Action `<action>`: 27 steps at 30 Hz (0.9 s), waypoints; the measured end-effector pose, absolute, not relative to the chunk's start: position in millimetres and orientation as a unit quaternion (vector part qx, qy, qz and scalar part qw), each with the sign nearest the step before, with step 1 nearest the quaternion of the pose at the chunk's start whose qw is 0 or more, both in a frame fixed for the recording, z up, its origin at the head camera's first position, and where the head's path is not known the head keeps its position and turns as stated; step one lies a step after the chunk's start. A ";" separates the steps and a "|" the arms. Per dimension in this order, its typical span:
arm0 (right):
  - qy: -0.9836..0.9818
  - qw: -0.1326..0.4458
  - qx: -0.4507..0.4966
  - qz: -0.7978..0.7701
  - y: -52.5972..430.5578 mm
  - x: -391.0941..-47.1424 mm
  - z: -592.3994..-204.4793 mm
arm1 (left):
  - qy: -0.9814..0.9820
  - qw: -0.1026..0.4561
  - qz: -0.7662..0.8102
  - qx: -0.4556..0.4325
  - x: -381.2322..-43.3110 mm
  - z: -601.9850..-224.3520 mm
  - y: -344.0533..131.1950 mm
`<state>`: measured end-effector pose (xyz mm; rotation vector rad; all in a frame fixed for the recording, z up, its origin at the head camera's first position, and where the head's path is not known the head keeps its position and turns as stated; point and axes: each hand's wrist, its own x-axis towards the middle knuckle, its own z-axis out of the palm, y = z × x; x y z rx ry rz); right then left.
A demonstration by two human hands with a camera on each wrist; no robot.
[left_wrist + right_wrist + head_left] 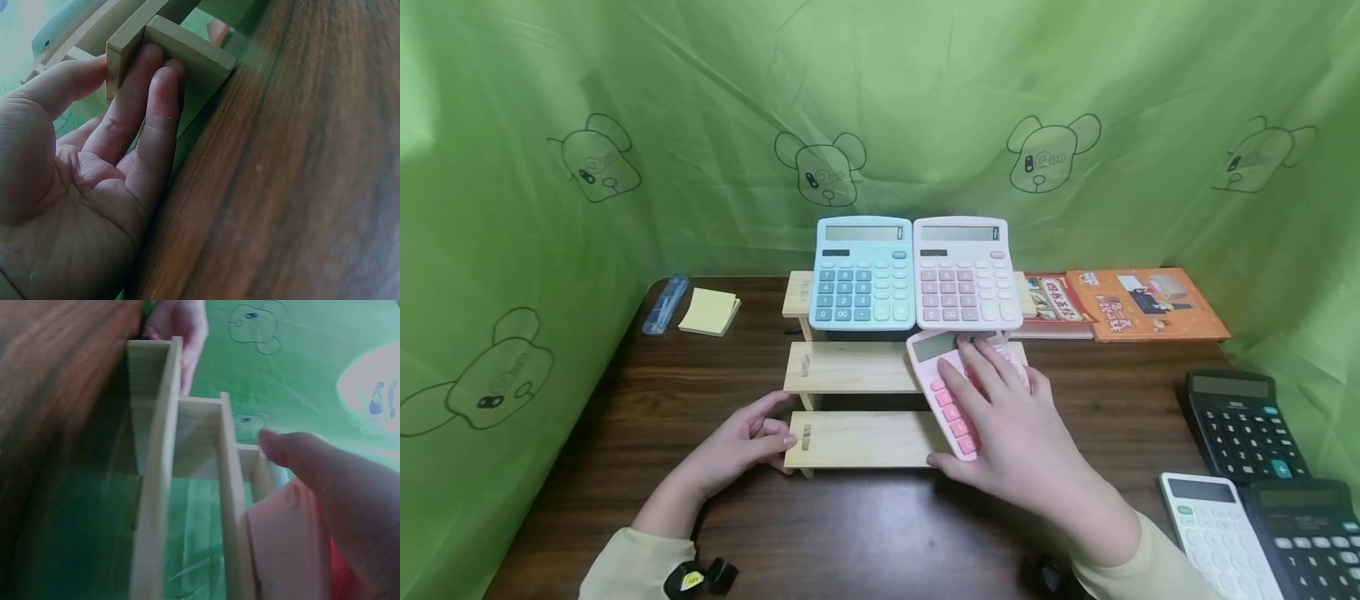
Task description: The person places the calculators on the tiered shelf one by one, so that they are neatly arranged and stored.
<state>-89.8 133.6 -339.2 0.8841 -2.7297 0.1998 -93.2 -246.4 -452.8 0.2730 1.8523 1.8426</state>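
Observation:
A three-step wooden shelf stands mid-table. My left hand grips the left end of its lowest step, with the thumb on the board and fingers below, as the left wrist view also shows. My right hand holds a pink calculator, tilted, over the right part of the middle and lowest steps. Its fingers spread across the calculator's face and hide many keys. In the right wrist view the thumb lies beside the calculator. A blue calculator and a pale pink-white calculator lean side by side on the top step.
At the right edge lie a black calculator, a white calculator and a dark calculator. Books lie behind, right of the shelf. Yellow sticky notes and a blue translucent object sit back left. Green curtain surrounds the table.

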 end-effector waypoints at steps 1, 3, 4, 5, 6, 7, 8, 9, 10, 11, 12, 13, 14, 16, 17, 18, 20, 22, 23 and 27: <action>-0.940 0.137 0.305 0.073 132.5 -89.5 -339.8 | 0.682 0.255 0.678 0.101 -93.1 -452.6 -246.5; -0.938 0.140 0.307 0.079 130.9 -89.3 -341.2 | 0.683 0.254 0.677 0.100 -93.0 -452.5 -246.6; -0.937 0.141 0.310 0.080 130.5 -89.5 -342.0 | 0.684 0.255 0.676 0.099 -92.9 -452.4 -246.7; -0.936 0.142 0.312 0.080 130.4 -89.9 -342.7 | 0.684 0.254 0.676 0.101 -93.0 -452.4 -246.7; -0.934 0.142 0.317 0.082 130.6 -90.5 -343.2 | 0.685 0.254 0.675 0.101 -92.9 -452.4 -246.8; -0.932 0.141 0.323 0.083 131.1 -91.3 -343.9 | 0.686 0.254 0.675 0.101 -92.9 -452.4 -246.9; -0.930 0.139 0.330 0.086 131.5 -92.1 -344.5 | 0.687 0.253 0.674 0.100 -92.9 -452.4 -247.0; -0.927 0.138 0.338 0.090 132.0 -93.0 -345.2 | 0.687 0.254 0.674 0.101 -92.8 -452.3 -247.1; -0.924 0.138 0.345 0.094 132.6 -93.9 -345.8 | 0.687 0.254 0.673 0.100 -92.7 -452.1 -247.1; -0.921 0.137 0.352 0.098 133.2 -94.8 -346.4 | 0.687 0.254 0.674 0.101 -92.7 -452.1 -247.1; -0.918 0.135 0.359 0.102 133.6 -95.9 -347.0 | 0.687 0.254 0.674 0.098 -92.7 -452.1 -247.1; -0.916 0.133 0.364 0.106 133.8 -96.8 -347.5 | 0.687 0.254 0.673 0.098 -92.5 -452.2 -247.1; -0.914 0.130 0.367 0.110 133.8 -97.6 -347.8 | 0.687 0.254 0.674 0.098 -92.3 -452.2 -247.2; -0.914 0.125 0.369 0.114 134.3 -98.8 -348.2 | 0.687 0.254 0.674 0.098 -92.2 -452.7 -247.2; -0.914 0.123 0.369 0.115 134.6 -99.2 -348.1 | 0.686 0.254 0.675 0.098 -92.2 -453.2 -247.3; -0.914 0.120 0.368 0.118 135.0 -99.6 -347.6 | 0.685 0.254 0.675 0.099 -92.1 -453.8 -247.4; -0.917 0.114 0.364 0.120 136.3 -99.2 -346.1 | 0.684 0.254 0.677 0.099 -91.9 -454.8 -247.2; -0.920 0.105 0.357 0.121 138.6 -98.2 -343.2 | 0.684 0.255 0.676 0.099 -92.0 -455.4 -247.4; -0.922 0.101 0.355 0.121 140.2 -97.8 -341.1 | 0.684 0.255 0.676 0.099 -92.2 -455.7 -247.6; -0.928 0.080 0.346 0.112 150.2 -95.9 -330.5 | 0.684 0.257 0.675 0.104 -93.9 -456.0 -248.4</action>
